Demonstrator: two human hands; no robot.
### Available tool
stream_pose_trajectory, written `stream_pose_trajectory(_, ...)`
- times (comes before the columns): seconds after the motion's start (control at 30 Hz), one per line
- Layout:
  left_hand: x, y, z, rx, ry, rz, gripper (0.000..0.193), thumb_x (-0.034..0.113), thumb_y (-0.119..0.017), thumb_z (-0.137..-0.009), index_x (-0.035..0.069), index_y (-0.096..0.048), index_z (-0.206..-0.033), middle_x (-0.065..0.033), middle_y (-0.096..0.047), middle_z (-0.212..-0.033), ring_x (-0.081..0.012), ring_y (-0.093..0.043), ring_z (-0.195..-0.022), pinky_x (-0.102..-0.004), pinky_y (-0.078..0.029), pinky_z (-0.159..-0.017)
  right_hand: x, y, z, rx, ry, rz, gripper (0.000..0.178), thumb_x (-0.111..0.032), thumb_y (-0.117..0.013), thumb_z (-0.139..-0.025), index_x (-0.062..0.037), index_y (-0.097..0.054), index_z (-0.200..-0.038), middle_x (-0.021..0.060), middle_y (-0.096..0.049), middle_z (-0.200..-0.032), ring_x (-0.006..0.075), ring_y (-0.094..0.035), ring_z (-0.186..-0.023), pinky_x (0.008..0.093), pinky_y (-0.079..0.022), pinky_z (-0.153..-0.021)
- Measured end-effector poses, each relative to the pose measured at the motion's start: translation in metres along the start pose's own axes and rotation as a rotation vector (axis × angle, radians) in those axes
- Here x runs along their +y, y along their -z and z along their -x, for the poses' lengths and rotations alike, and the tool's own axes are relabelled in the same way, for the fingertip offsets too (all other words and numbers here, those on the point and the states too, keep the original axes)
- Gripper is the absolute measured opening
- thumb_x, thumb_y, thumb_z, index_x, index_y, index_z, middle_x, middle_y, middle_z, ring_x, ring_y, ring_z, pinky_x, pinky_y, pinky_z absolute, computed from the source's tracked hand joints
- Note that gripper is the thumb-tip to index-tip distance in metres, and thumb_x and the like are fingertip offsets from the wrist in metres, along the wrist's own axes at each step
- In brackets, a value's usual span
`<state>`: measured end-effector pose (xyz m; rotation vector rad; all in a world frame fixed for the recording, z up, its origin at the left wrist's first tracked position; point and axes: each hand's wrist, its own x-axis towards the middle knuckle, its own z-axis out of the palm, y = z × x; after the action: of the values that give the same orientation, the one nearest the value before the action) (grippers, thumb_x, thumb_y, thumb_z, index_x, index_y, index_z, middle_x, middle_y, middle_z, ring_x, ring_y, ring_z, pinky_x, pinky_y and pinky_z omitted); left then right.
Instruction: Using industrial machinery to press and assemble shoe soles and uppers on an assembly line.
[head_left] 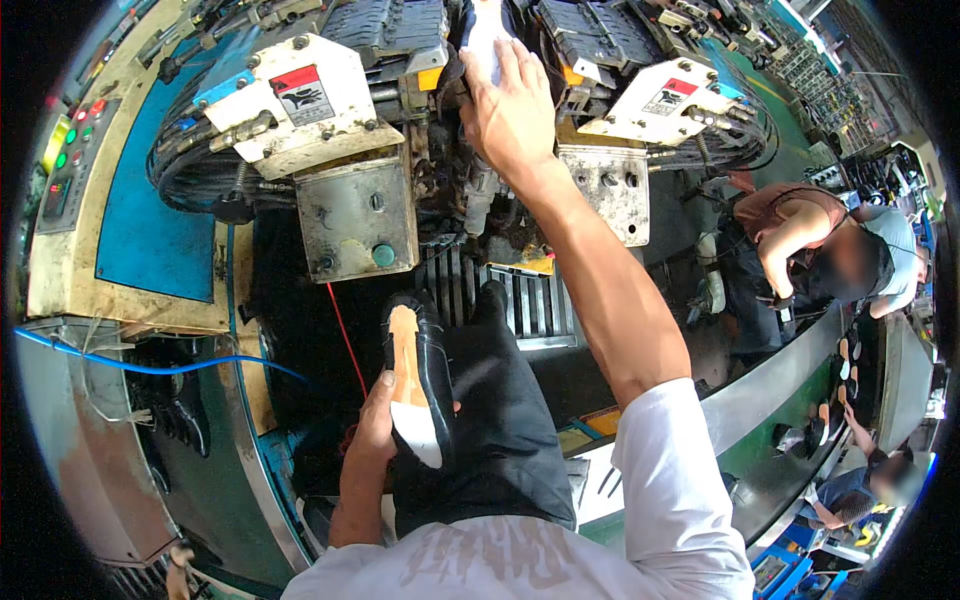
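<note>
My left hand (pixel 372 420) is closed on a black shoe (pixel 432 375) at its side, above my thigh. Its underside faces up, tan toward the far end and white at the near end. My right arm stretches forward to a machine (pixel 385 90). There my right hand (pixel 508 110) lies with extended fingers on the white underside of another shoe (pixel 487 38), set between the machine's two halves. The hand covers part of that shoe, and the top edge of the picture cuts it off.
A control panel (pixel 75 160) with lit buttons stands at the left. Black hoses (pixel 185 165) loop beside the machine, and a blue hose (pixel 150 368) crosses at left. Black shoes (pixel 187 420) lie lower left. Co-workers (pixel 790 235) sit at right, along a green conveyor (pixel 740 450).
</note>
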<state>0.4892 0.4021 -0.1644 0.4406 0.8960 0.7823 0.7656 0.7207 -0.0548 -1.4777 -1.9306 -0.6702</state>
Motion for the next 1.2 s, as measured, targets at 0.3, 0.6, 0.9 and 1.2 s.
stream_pose_trajectory(0.3, 0.004, -0.018, -0.006, -0.118, -0.056, 0.109, 0.075, 0.059, -0.044, -0.113, -0.001, -0.048, -0.156, -0.0262, -0.071, -0.133, -0.0473, -0.076, -0.112, -0.0582, -0.063, -0.100, 0.017, -0.005, -0.013, -0.009, 0.008, 0.005, 0.058, -0.027, -0.072, -0.092, -0.0200, -0.067, -0.150, 0.0312, -0.056, -0.156, 0.0479, -0.047, -0.151, 0.0572, -0.032, -0.130)
stream_pose_trajectory(0.6, 0.002, 0.013, 0.025, 0.141, -0.243, -0.071, 0.065, 0.029, -0.067, -0.109, 0.007, -0.042, -0.166, -0.0150, -0.065, -0.147, -0.0299, -0.072, -0.121, -0.0446, -0.062, -0.101, -0.122, 0.078, 0.145, -0.370, -0.542, -1.166, 0.061, -0.046, -0.066, -0.109, -0.0084, -0.059, -0.157, 0.0240, -0.045, -0.170, 0.0378, -0.042, -0.156, 0.0489, -0.034, -0.128)
stream_pose_trajectory(0.9, -0.027, 0.072, 0.141, 0.528, -0.207, -0.092, 0.087, 0.042, -0.073, -0.104, 0.004, -0.033, -0.172, -0.0191, -0.052, -0.162, -0.0271, -0.051, -0.147, -0.0380, -0.040, -0.123, -0.243, 0.095, 0.246, -1.056, -0.738, -1.519, 0.056, -0.039, -0.068, -0.111, -0.0076, -0.060, -0.157, 0.0107, -0.068, -0.145, 0.0212, -0.069, -0.126, 0.0389, -0.056, -0.106)
stream_pose_trajectory(1.2, -0.153, 0.284, 0.327, 1.431, -0.402, 0.244, 0.093, 0.042, -0.079, -0.099, 0.007, -0.033, -0.171, -0.0157, -0.064, -0.144, -0.0262, -0.065, -0.122, -0.0424, -0.055, -0.101, -0.209, -0.004, 0.358, -1.094, -1.182, -1.635, 0.036, -0.016, -0.071, -0.109, 0.0062, -0.067, -0.137, 0.0179, -0.076, -0.130, 0.0292, -0.075, -0.116, 0.0400, -0.062, -0.102)
